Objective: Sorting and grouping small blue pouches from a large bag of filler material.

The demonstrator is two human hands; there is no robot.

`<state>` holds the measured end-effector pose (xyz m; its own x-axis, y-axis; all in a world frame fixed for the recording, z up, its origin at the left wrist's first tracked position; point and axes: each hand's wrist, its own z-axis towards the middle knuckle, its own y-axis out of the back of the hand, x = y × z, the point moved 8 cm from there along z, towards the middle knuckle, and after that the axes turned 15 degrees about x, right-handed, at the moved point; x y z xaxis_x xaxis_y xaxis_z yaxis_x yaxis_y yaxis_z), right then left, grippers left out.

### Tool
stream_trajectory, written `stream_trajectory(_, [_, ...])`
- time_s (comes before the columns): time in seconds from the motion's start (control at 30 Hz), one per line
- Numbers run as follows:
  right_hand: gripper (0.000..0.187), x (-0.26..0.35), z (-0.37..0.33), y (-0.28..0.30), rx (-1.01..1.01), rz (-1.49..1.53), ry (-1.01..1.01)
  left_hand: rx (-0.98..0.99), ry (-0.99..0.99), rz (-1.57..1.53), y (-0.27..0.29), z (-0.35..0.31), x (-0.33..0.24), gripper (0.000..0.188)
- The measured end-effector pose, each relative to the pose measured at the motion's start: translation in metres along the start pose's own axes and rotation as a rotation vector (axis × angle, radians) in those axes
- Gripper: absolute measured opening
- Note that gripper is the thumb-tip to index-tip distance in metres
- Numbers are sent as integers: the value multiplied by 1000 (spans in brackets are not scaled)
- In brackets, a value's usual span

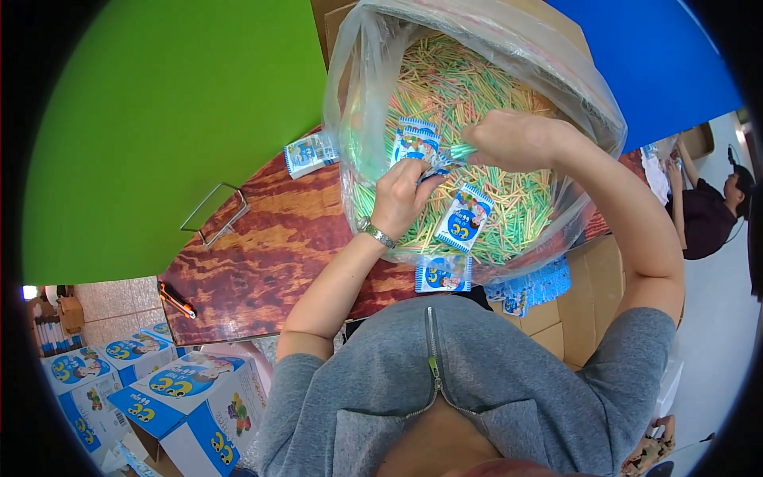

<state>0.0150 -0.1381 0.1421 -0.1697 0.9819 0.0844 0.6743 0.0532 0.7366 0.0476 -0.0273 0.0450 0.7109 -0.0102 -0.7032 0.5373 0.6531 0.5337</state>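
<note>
My left hand (400, 197), with a metal watch on its wrist, pinches a small blue-and-white packet (436, 167). Fingers closed, my right hand (513, 140) holds a bunch of thin pale green sticks (461, 153) at the packet's mouth. Both hands are over a large clear plastic bag (362, 75) filled with pastel green, yellow and pink sticks (520, 208). Another packet (465, 219) lies on the sticks just below my hands. More packets (416, 141) lie behind my left hand. How far the sticks reach into the packet is hidden.
A packet stack (311, 154) and a wire stand (216, 213) are on the reddish wooden table (270, 238). An orange box cutter (176, 300) lies near its left edge. Printed boxes (191, 389) stand lower left, a cardboard box (596, 278) lower right. A person (707, 211) works far right.
</note>
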Motion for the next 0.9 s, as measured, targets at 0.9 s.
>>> stream_trajectory(0.9, [24,4,0,4,-15,4,-31,-64,336,-449,-11,-8,39,24])
